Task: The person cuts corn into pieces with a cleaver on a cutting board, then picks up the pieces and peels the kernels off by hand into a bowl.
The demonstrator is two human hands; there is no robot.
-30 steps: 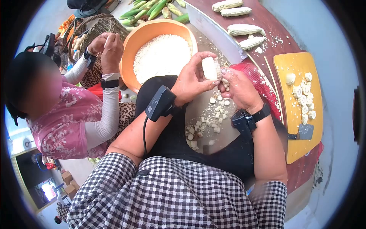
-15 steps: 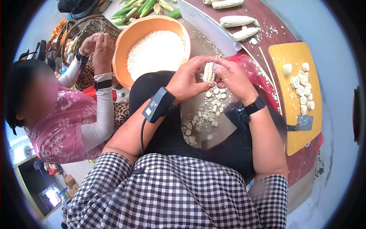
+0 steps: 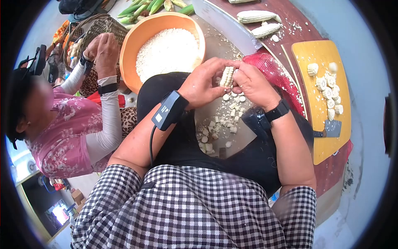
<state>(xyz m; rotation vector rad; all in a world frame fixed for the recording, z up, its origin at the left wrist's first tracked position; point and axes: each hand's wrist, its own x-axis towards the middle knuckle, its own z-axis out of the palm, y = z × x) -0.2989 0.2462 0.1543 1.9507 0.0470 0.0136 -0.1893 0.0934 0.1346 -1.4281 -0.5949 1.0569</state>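
Observation:
A short piece of white corn cob is held between my two hands above my lap. My left hand grips it from the left, thumb below and fingers curled over the top. From the right, my right hand pinches the cob's side, its fingertips partly hidden. Just beyond my left hand stands an orange basin with loose white kernels in it. Cut cob pieces and crumbs lie on the floor below my hands.
On the right, a yellow board bears cob pieces and a cleaver. Peeled cobs lie on the red table. A red mesh bag is beside it. A co-worker sits at left near a basket.
The view has shifted slightly. The cob piece tilts a little more between my hands, which both still hold it. The co-worker's head and hands have moved a little to the left.

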